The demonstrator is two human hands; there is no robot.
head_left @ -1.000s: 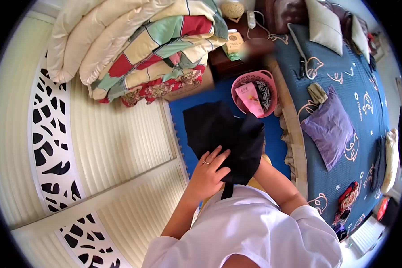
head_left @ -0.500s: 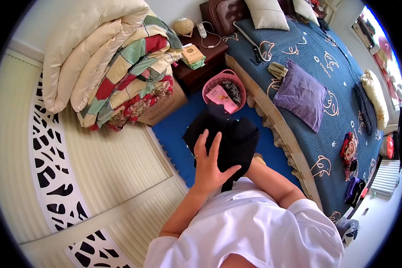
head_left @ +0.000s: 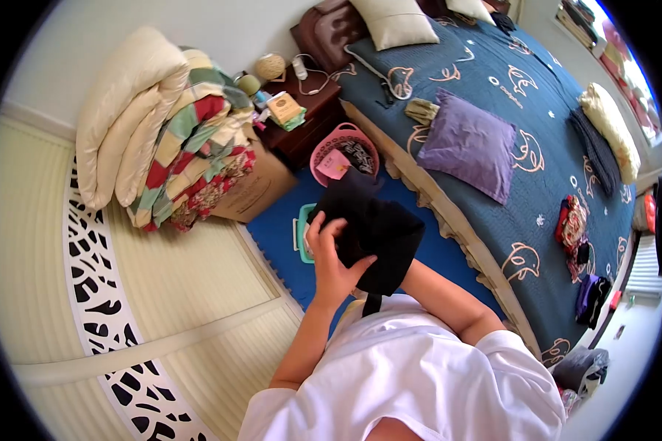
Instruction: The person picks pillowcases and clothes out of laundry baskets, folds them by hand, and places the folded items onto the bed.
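A bunched black cloth (head_left: 379,235) is held up in front of my waist; its exact kind cannot be made out. My left hand (head_left: 335,261) has its curled fingers and thumb on the cloth's near left side, gripping it. The forearm of my right hand reaches in from the right, and the cloth covers that hand and its fingers. A narrow black strap (head_left: 373,304) shows below the cloth, against my white shirt (head_left: 412,360).
A pink basket (head_left: 346,132) with items inside stands by the nightstand (head_left: 312,110). A teal container (head_left: 304,234) sits on the blue mat (head_left: 272,228). The bed (head_left: 463,198) bounds the right, a sliding door (head_left: 191,272) the left. Folded quilts (head_left: 136,117) are stacked on a cardboard box (head_left: 254,187).
The view has shifted, revealing the teal container beside the cloth. My left hand's spread fingers have curled in on the cloth, and the cloth has changed shape, hanging lower on the right.
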